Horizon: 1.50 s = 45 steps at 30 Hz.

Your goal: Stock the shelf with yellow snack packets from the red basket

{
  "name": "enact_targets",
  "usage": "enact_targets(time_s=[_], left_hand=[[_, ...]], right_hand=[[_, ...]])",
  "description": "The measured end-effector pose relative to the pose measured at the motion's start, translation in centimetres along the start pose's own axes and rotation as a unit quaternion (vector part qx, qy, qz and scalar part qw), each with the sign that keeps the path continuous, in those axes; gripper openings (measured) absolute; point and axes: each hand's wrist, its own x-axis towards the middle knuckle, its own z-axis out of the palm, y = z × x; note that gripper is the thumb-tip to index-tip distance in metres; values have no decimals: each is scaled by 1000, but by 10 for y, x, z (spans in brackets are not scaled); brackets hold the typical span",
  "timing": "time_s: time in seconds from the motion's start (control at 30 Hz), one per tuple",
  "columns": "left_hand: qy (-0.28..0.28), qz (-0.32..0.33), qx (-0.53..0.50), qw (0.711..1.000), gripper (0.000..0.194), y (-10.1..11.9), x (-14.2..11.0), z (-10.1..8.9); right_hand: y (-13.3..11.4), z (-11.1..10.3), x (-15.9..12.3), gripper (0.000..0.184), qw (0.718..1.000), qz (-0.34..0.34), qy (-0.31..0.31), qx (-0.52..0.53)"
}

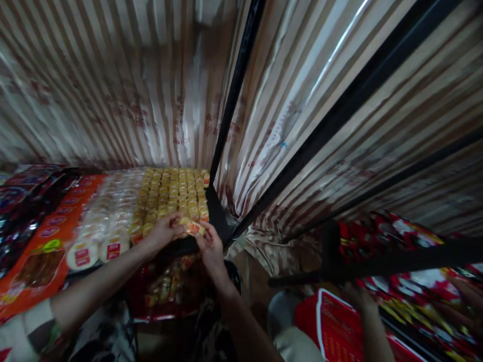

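A small yellow wrapped snack packet (193,228) with a red label is held between my two hands, over the front edge of the packet display. My left hand (166,233) pinches its left end. My right hand (212,250) grips the right end between thumb and fingers. Just behind them stand many matching yellow packets (173,191) in tight rows. Below my hands, more yellow packets (164,289) lie in a dark red-edged box or bag, partly in shadow. The print on the packet is too blurred to read.
Left of the rows are clear-wrapped round white snacks (113,221), an orange package (49,241) and dark shiny packs (26,211). Black metal bars (302,146) cross before striped sheeting. At right, another person's hand (360,299) is near a red carton (335,327) and red packs.
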Motion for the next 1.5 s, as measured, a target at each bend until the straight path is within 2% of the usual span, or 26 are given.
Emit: enact_targets(time_s=[0.17,0.33,0.43,0.53,0.6,0.8,0.93,1.13,1.3,1.5], left_hand=[[-9,107,82,991,38,22,64,14],[-4,227,218,949,32,48,134,38],[-2,269,320,909,36,58,167,52],[13,267,445,855,39,61,192,63],[23,256,494,831,41,58,205,69],[14,236,554,798,42,42,228,76],[4,235,590,772,43,34,234,76],[10,244,630,737,29,29,238,80],[28,261,646,717,29,29,240,81],[24,292,655,696,30,30,240,80]], right_hand=[[-10,-8,48,35,986,-93,56,-126],[-21,-15,103,42,928,-207,106,-291],[-21,-17,131,43,917,-213,108,-318],[-16,-20,154,42,921,-190,111,-321],[-10,-23,165,40,925,-165,114,-322],[19,-36,188,40,938,-88,106,-318],[38,-40,197,40,950,-68,96,-291],[42,-37,205,41,951,-34,81,-297],[41,-37,208,42,945,-33,62,-320],[46,-40,211,39,929,-77,77,-353]])
